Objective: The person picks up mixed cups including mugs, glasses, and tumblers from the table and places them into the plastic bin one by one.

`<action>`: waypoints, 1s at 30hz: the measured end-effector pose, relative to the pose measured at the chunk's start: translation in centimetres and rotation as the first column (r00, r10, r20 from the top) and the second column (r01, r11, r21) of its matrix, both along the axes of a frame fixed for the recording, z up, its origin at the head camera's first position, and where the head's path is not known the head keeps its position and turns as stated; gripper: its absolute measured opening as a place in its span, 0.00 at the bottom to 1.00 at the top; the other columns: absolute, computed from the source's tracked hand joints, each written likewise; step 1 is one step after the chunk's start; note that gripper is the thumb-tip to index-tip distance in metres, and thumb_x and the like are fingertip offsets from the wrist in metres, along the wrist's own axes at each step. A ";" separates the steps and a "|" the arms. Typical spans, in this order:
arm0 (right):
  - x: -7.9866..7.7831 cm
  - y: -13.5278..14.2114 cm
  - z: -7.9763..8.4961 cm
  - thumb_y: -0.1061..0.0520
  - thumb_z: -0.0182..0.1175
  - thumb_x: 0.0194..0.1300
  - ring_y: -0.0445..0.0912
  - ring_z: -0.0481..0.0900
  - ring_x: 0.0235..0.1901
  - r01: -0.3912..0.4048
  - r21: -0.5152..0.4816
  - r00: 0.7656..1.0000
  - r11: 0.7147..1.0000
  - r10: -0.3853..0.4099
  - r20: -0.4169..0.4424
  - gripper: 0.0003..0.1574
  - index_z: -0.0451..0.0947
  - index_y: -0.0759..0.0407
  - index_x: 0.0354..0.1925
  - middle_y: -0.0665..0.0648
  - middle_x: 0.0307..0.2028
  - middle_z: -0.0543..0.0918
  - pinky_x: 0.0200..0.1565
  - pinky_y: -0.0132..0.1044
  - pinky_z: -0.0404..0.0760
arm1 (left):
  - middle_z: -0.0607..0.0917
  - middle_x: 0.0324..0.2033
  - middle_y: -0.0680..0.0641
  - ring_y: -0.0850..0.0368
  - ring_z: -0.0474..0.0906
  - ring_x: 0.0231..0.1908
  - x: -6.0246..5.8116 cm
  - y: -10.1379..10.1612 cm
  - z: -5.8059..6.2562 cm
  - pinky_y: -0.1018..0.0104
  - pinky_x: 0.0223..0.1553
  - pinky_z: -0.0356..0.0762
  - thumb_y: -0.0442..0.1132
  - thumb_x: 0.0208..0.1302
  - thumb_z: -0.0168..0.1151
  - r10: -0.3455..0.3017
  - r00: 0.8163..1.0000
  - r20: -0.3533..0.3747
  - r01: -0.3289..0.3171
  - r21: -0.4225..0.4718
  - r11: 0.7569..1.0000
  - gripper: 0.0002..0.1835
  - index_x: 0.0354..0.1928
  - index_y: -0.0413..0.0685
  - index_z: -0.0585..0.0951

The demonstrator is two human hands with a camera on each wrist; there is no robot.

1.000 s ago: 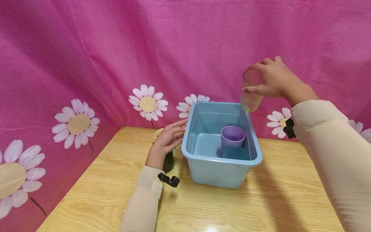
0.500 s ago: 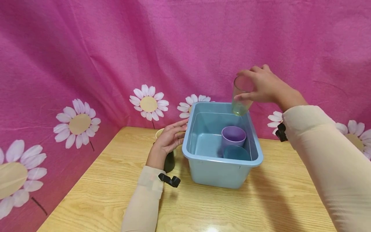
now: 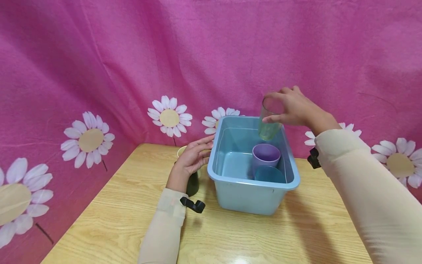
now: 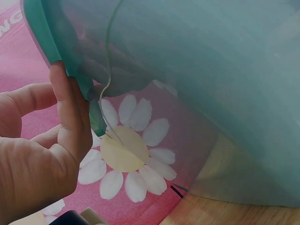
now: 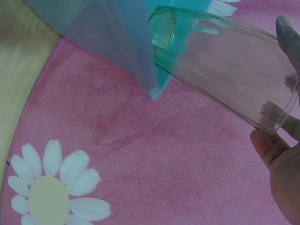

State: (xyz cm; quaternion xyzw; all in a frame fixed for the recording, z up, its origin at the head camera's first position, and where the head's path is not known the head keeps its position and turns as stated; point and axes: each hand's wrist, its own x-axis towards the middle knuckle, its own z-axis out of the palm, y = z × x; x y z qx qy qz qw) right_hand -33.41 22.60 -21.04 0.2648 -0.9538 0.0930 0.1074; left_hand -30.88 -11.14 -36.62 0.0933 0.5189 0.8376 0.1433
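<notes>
My right hand (image 3: 295, 108) grips a clear drinking glass (image 3: 267, 132) near its mouth, fingers and thumb round the rim. The glass is held a little tilted, its base over the far right part of the light blue basin (image 3: 244, 198). In the right wrist view, the base of the glass (image 5: 225, 61) overlaps the basin's edge. Inside the basin, at the right, stand a purple cup (image 3: 266, 153) and a teal cup (image 3: 269, 173) close together. My left hand (image 3: 191, 157) touches the basin's left rim with extended fingers, also visible in the left wrist view.
Behind my left hand, a pale yellow-rimmed cup (image 3: 180, 150) and a dark object (image 3: 192, 185) stand on the wooden table (image 3: 132, 205), both partly hidden. A pink cloth (image 3: 211, 55) with white flowers hangs behind and at the left.
My right hand has moved left and downward with the glass, from beyond the basin's right rim to over its inside. My left hand and the basin have stayed in place.
</notes>
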 end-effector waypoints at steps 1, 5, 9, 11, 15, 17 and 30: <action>-0.1 0.0 -0.3 0.33 0.73 0.58 0.66 0.62 0.61 -0.005 0.000 1.000 1.000 0.005 -0.001 0.53 0.68 0.51 0.74 0.70 0.66 0.70 0.53 0.65 0.74 | 0.83 0.52 0.46 0.54 0.83 0.40 0.0 0.0 0.0 0.65 0.37 0.86 0.31 0.76 0.55 0.001 1.000 0.003 -0.001 -0.003 1.000 0.24 0.72 0.43 0.73; -0.5 0.2 -1.2 0.36 0.75 0.57 0.66 0.63 0.62 -0.026 -0.007 1.000 1.000 0.026 -0.013 0.51 0.70 0.52 0.72 0.70 0.65 0.72 0.56 0.64 0.70 | 0.84 0.51 0.47 0.54 0.83 0.40 0.0 0.1 -0.1 0.65 0.38 0.85 0.30 0.76 0.54 -0.011 1.000 0.001 0.011 -0.002 1.000 0.25 0.73 0.43 0.72; -0.8 0.4 -1.9 0.37 0.76 0.56 0.66 0.64 0.61 -0.026 -0.009 1.000 1.000 0.026 -0.009 0.50 0.71 0.51 0.71 0.70 0.63 0.73 0.55 0.64 0.69 | 0.84 0.48 0.47 0.55 0.83 0.38 0.0 0.3 -0.1 0.66 0.36 0.85 0.29 0.76 0.53 -0.020 1.000 -0.014 0.020 0.000 1.000 0.26 0.73 0.42 0.71; -0.9 0.5 -2.3 0.37 0.76 0.56 0.66 0.64 0.60 -0.017 -0.007 1.000 1.000 0.017 0.006 0.50 0.71 0.51 0.71 0.70 0.63 0.72 0.53 0.64 0.71 | 0.84 0.48 0.47 0.55 0.83 0.38 0.1 0.3 0.0 0.67 0.36 0.85 0.29 0.76 0.53 -0.019 1.000 -0.014 0.019 0.001 1.000 0.25 0.73 0.42 0.71; -1.0 0.7 -3.0 0.36 0.76 0.56 0.66 0.63 0.60 -0.013 -0.007 1.000 1.000 0.013 0.028 0.51 0.71 0.51 0.71 0.70 0.64 0.72 0.53 0.64 0.72 | 0.84 0.48 0.47 0.55 0.83 0.37 0.1 0.3 0.0 0.67 0.35 0.85 0.29 0.76 0.53 -0.015 1.000 -0.006 0.015 0.002 1.000 0.25 0.73 0.42 0.72; -1.2 0.7 -3.3 0.36 0.76 0.55 0.66 0.64 0.60 -0.027 -0.010 0.999 1.000 0.027 0.025 0.50 0.72 0.52 0.70 0.69 0.63 0.73 0.53 0.64 0.71 | 0.84 0.49 0.47 0.56 0.83 0.37 0.1 0.3 0.0 0.67 0.35 0.85 0.29 0.76 0.53 -0.012 1.000 -0.003 0.013 0.003 1.000 0.24 0.72 0.42 0.72; -1.6 0.2 -4.8 0.35 0.78 0.52 0.66 0.64 0.60 -0.040 0.032 0.998 0.999 0.038 0.054 0.53 0.72 0.52 0.71 0.69 0.65 0.72 0.55 0.65 0.72 | 0.84 0.49 0.46 0.56 0.83 0.38 0.1 0.2 -0.1 0.68 0.36 0.84 0.30 0.76 0.53 -0.025 1.000 -0.012 0.025 0.002 1.000 0.25 0.73 0.41 0.71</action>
